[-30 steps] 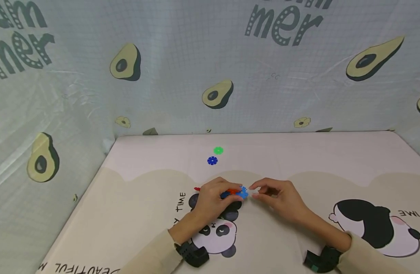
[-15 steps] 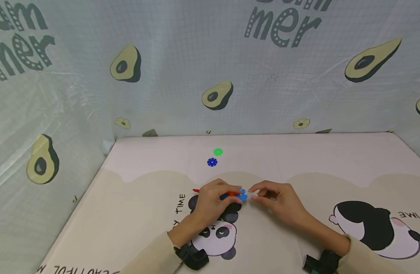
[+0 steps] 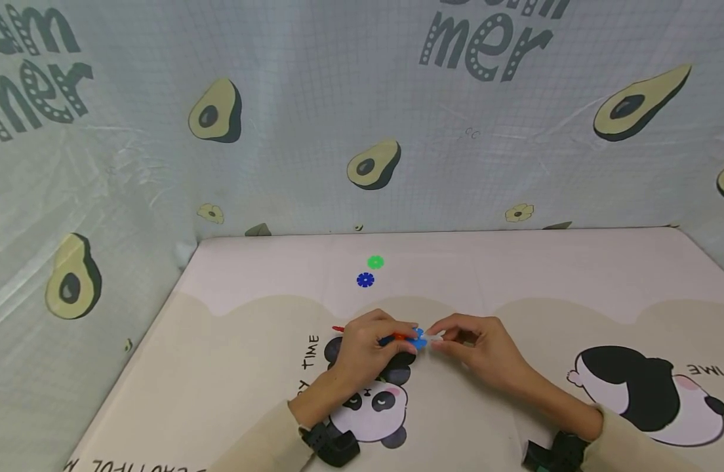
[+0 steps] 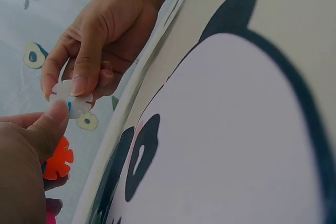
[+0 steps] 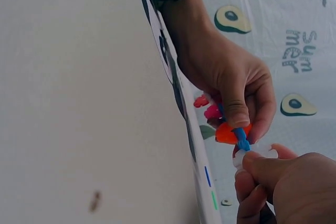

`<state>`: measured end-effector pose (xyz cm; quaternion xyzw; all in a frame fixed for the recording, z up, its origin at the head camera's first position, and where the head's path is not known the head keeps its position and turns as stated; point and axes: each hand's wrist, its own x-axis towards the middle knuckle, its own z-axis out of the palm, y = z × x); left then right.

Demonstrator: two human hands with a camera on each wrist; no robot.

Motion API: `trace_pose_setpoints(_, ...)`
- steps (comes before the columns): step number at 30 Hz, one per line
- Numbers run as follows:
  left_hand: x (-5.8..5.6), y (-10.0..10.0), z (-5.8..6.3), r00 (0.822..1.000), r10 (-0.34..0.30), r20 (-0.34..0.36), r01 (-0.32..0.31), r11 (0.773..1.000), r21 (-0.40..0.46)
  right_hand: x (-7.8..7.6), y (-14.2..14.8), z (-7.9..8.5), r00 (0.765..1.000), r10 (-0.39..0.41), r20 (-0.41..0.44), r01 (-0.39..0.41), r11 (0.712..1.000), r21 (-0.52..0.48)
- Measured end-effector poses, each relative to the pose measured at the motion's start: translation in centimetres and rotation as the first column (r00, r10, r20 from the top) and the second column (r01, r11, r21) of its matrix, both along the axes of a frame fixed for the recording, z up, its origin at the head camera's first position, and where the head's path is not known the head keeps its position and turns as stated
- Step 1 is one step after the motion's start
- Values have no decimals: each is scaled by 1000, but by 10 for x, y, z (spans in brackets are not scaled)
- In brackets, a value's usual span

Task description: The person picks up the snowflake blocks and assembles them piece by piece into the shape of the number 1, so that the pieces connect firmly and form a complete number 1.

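My left hand (image 3: 364, 341) pinches a chain of joined, notched plastic discs between thumb and fingers. Out of its grip stick a blue disc (image 3: 420, 343), an orange disc (image 4: 61, 160) and, at the far end, a red disc (image 5: 200, 100); a pink disc (image 5: 212, 112) shows behind the fingers in the right wrist view. My right hand (image 3: 480, 339) pinches a white notched disc (image 4: 80, 109). Its edge meets the blue disc at the chain's right end, the two set crosswise. Fingers hide the middle of the chain.
Beyond the hands, a green disc (image 3: 376, 262) and a dark blue disc (image 3: 365, 280) lie flat on the table. The tablecloth (image 3: 232, 367) carries printed animals and lettering. A pale curtain (image 3: 291, 118) with avocado prints hangs along the table's back and left sides.
My right hand has shifted slightly left, bringing the white disc from a small gap up against the blue disc. The left hand holds the chain nearly still. Both loose discs stay put.
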<state>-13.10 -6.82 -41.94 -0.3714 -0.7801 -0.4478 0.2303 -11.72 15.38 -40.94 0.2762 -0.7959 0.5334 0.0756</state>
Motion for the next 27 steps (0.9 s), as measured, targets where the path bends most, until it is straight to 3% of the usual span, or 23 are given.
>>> trace_pose_setpoints(7,1,1,0,1000,-2,1,2,1000,5,12,-7,23,1000,10,-2,-10,1000,-11)
trace_pose_setpoints(16,1,1,0,999,-9,-33,9,1000,0,-1,2,-2,1000,-5,25,5,1000,12)
trace_pose_setpoints(21,-2,-1,0,998,9,-58,-11,999,-36,-7,7,0,995,-3,102,-4,998,63)
trace_pose_setpoints(27,-1,-2,1,999,34,-38,-36,999,-30,-11,13,5,988,-27,155,14,996,86)
